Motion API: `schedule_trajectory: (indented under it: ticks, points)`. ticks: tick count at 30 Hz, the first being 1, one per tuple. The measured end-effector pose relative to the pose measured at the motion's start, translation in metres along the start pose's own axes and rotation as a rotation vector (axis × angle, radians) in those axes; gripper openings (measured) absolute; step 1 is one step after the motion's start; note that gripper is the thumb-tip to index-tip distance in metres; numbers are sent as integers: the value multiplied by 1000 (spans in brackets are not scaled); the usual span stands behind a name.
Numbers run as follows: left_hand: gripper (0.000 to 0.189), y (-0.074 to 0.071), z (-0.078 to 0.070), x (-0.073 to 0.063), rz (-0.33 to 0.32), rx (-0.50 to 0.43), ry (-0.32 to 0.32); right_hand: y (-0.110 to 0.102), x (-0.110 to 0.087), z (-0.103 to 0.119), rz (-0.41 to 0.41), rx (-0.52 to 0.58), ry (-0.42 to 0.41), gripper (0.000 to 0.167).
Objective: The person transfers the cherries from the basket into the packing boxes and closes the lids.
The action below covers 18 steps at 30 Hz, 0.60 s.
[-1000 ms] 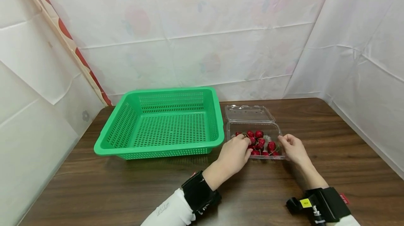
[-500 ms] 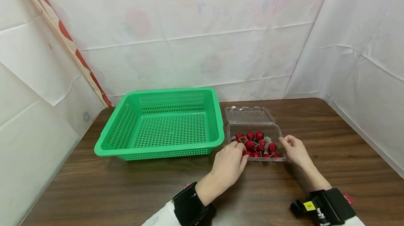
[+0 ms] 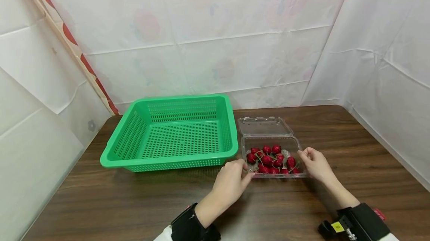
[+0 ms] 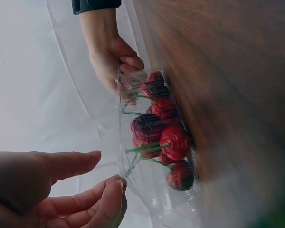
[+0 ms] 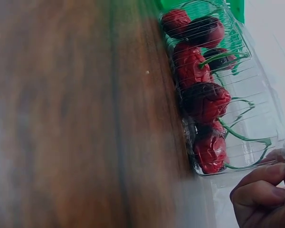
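A clear plastic clamshell box (image 3: pixel 270 142) lies on the table with its lid (image 3: pixel 263 126) folded back. Red cherries (image 3: pixel 267 160) with green stems fill its base. At the front left corner is my left hand (image 3: pixel 229 182); in the left wrist view its bent fingertips (image 4: pixel 115 185) are against or very near the rim, and the thumb stands apart from them. My right hand (image 3: pixel 316 164) pinches the rim on the right side. The right wrist view shows its curled fingers (image 5: pixel 261 187) at the box's corner, partly cut off by the frame edge.
A green perforated plastic basket (image 3: pixel 231 147) stands left of the box, close beside it. Both rest on a dark wooden table (image 3: pixel 134 200). White patterned sheets (image 3: pixel 188 46) hang behind and at both sides.
My left hand has drawn back from among the cherries to the box's front left corner. The box has slid slightly toward me, my right hand staying on its rim.
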<state>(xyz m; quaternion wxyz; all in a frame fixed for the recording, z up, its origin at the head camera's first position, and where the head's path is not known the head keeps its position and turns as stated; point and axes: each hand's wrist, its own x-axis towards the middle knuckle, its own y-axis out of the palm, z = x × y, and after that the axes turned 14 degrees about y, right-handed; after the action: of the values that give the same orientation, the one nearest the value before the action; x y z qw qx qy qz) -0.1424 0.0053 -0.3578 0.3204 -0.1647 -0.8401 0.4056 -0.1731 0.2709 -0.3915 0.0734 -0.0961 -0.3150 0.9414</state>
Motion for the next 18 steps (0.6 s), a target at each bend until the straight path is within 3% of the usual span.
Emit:
schedule_trajectory:
  ticks: [9, 18]
  points:
    - [26, 3, 13, -2, 5, -253, -91, -3, -9, 0, -19, -58, -30, 31]
    - [33, 13, 28, 3, 25, -733, -286, -4, -16, -3, -25, -60, -11, 29]
